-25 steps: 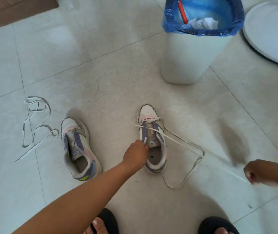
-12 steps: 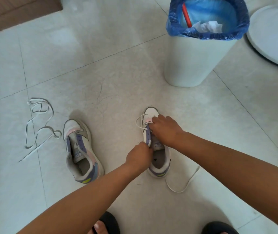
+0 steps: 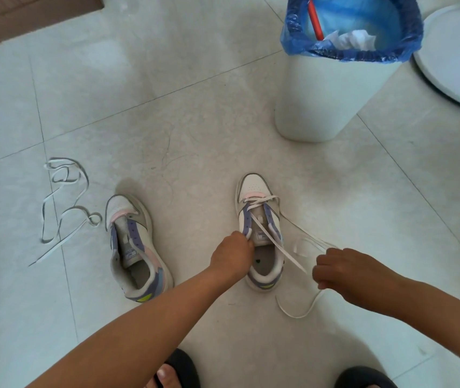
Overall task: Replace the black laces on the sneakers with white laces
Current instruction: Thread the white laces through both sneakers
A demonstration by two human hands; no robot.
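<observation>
Left hand clamps the right sneaker's eyelet edge, steadying it on the floor — right hand, fingers curled round the white lace, draws it taut. Spare lace lies beside unlaced sneaker.

Left hand gripping right sneaker, right hand pinching white lace, unlaced sneaker beside
</observation>
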